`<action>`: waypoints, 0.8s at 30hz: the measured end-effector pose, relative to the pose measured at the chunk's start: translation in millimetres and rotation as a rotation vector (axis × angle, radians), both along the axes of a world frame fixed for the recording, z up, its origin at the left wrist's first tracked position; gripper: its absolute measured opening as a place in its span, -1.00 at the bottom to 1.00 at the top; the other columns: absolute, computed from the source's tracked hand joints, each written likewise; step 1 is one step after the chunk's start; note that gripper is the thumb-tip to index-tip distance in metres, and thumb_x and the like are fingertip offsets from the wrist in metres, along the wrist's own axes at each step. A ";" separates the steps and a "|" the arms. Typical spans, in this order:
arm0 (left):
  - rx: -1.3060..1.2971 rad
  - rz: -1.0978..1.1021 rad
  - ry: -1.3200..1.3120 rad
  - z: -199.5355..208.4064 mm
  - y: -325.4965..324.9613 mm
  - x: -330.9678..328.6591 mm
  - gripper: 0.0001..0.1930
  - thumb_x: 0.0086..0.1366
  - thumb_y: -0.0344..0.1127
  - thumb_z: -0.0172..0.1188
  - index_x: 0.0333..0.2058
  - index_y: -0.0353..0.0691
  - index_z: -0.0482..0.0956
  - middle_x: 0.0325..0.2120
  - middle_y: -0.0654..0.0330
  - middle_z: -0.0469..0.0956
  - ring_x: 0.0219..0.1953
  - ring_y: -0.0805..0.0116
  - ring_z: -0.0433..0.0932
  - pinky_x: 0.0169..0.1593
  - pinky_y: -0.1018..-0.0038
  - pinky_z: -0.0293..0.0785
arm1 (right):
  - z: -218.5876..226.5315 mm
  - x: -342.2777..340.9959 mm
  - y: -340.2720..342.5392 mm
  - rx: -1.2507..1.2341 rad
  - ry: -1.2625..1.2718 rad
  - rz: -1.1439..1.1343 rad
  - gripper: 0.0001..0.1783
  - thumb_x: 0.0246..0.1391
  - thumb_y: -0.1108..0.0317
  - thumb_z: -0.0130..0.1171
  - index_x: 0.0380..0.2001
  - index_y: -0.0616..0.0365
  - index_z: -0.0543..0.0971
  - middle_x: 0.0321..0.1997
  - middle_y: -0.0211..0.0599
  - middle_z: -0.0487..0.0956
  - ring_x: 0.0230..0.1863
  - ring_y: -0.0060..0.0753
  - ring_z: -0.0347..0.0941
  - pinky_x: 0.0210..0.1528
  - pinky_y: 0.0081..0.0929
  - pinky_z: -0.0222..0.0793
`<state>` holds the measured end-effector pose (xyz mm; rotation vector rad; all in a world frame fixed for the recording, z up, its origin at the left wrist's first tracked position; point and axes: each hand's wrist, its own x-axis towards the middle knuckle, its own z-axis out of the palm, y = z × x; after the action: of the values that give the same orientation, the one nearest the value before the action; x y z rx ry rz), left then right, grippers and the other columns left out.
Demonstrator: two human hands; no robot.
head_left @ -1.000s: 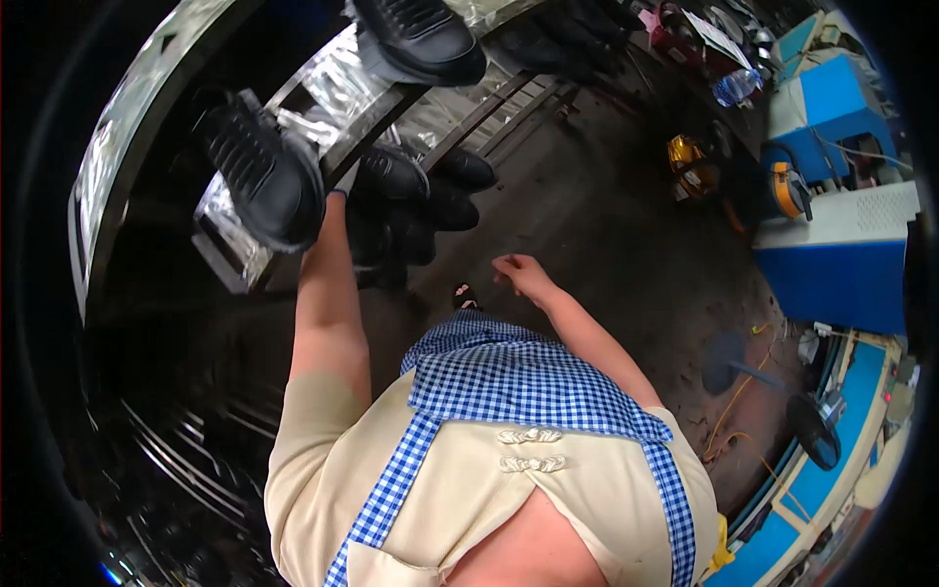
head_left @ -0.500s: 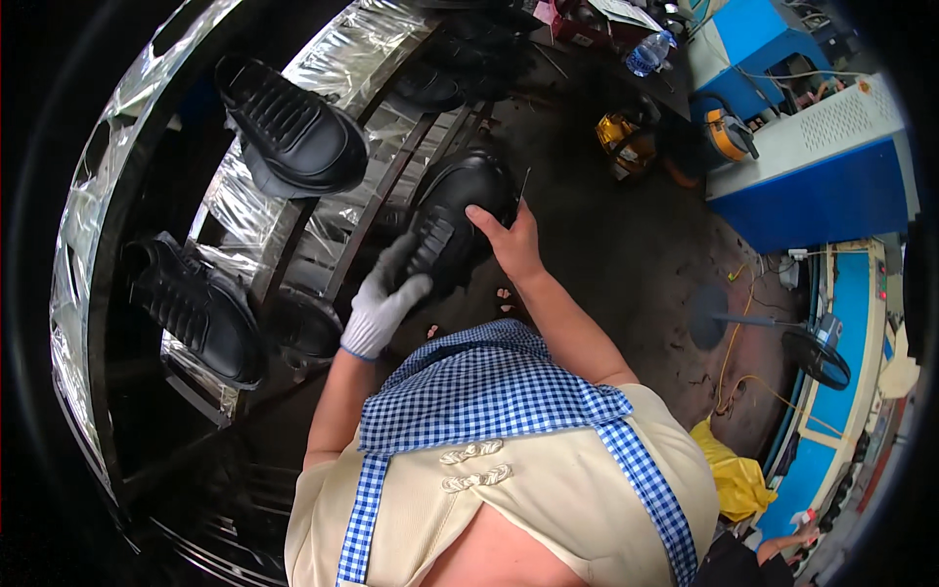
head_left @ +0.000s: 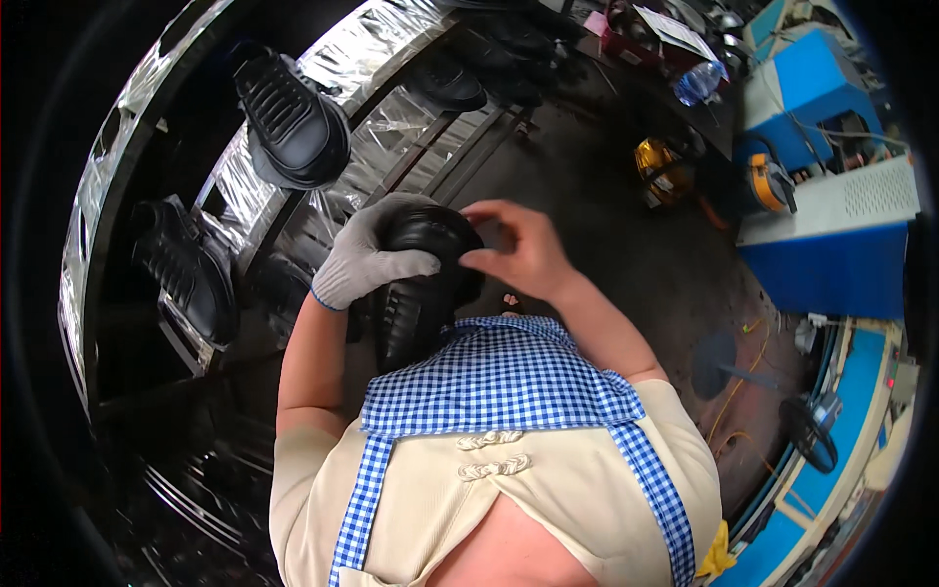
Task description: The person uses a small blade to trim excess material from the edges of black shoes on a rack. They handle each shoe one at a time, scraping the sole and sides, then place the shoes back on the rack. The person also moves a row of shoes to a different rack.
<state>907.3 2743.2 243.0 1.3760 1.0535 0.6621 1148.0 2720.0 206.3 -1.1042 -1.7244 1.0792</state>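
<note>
A black shoe (head_left: pixel 428 298) with ridged bands across its upper is held in front of my apron, its rounded toe pointing away from me. My left hand (head_left: pixel 364 259), in a white knitted glove, is closed round the toe end, thumb across the top. My bare right hand (head_left: pixel 533 252) is at the right edge of the toe, thumb and fingers curled towards it. Its fingertips are slightly blurred, and whatever they pinch is hidden. The sole and the shoe's far side do not show.
On my left stands a rack (head_left: pixel 279 210) with film-wrapped shelves, holding a similar black shoe (head_left: pixel 293 122) and several others. A yellow-and-black machine (head_left: pixel 660 171) stands ahead right, near a blue and white cabinet (head_left: pixel 827 259). A fan (head_left: pixel 810 433) is at the right.
The shoe has been drawn closer to me and turned. My left hand has shifted from its laced-looking side to the toe. A thin pointed item seen by my right hand no longer shows.
</note>
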 end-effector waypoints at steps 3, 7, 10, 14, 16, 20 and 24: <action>-0.017 -0.105 -0.044 3.6 7.1 6.4 -0.25 -0.13 -0.18 0.53 0.06 -0.36 0.48 -0.09 0.10 0.57 -0.01 0.33 0.53 0.14 0.39 0.41 | 30.0 25.7 12.7 0.366 -0.076 0.046 -0.60 -0.14 0.35 0.43 -0.16 0.12 0.63 -0.29 -0.29 0.63 -0.48 -0.52 0.59 -0.51 -0.60 0.43; -0.005 -0.208 0.050 8.2 2.6 23.1 -0.28 -0.05 -0.14 0.51 0.05 -0.39 0.47 -0.07 0.07 0.57 0.00 0.33 0.53 0.14 0.41 0.40 | 57.8 33.5 20.2 0.619 -0.279 0.265 -0.74 -0.15 0.45 0.34 -0.28 0.11 0.64 -0.31 -0.35 0.60 -0.51 -0.33 0.55 -0.49 -0.50 0.48; 0.058 -0.227 0.099 2.2 2.5 30.3 -0.31 -0.03 -0.10 0.50 0.04 -0.33 0.50 -0.14 0.07 0.62 -0.05 0.33 0.57 0.07 0.43 0.44 | 62.8 37.2 26.7 0.651 -0.404 0.382 -0.80 -0.13 0.44 0.28 -0.33 0.12 0.60 -0.34 -0.37 0.55 -0.49 -0.30 0.55 -0.47 -0.45 0.48; 0.152 -0.241 0.197 0.7 5.3 37.0 -0.32 -0.03 -0.01 0.48 0.02 -0.27 0.52 -0.21 0.07 0.65 -0.10 0.27 0.62 0.01 0.42 0.46 | 75.0 39.3 30.8 0.540 -0.576 0.474 -0.80 -0.14 0.41 0.28 -0.36 0.13 0.56 -0.36 -0.35 0.51 -0.47 -0.27 0.54 -0.46 -0.42 0.47; 0.085 -0.229 0.223 0.8 3.6 38.6 -0.31 -0.05 0.06 0.46 0.00 -0.24 0.53 -0.22 0.07 0.65 -0.12 0.23 0.62 -0.01 0.40 0.47 | 75.3 38.2 32.9 0.499 -0.628 0.521 -0.80 -0.14 0.39 0.27 -0.36 0.13 0.55 -0.36 -0.33 0.49 -0.46 -0.24 0.54 -0.45 -0.41 0.47; 0.103 -0.078 0.083 -10.9 -3.0 32.7 -0.31 -0.07 0.16 0.42 -0.03 -0.17 0.56 -0.25 0.07 0.65 -0.14 0.15 0.63 -0.04 0.38 0.48 | 71.8 31.1 44.5 0.390 -0.470 0.461 -0.76 -0.11 0.37 0.30 -0.31 0.13 0.54 -0.33 -0.28 0.51 -0.46 -0.23 0.55 -0.44 -0.38 0.46; 0.064 -0.030 0.202 0.8 -6.3 27.2 -0.34 -0.10 -0.10 0.53 -0.04 -0.33 0.55 -0.19 0.09 0.63 -0.09 0.35 0.59 0.05 0.44 0.44 | 33.5 23.2 34.1 0.114 -0.207 0.287 -0.73 0.00 0.35 0.34 -0.23 0.14 0.53 -0.30 -0.26 0.51 -0.54 -0.42 0.48 -0.49 -0.49 0.35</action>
<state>934.5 2736.9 243.8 1.5361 1.1771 0.5464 1171.2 2754.1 239.8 -0.9429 -2.1312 1.0506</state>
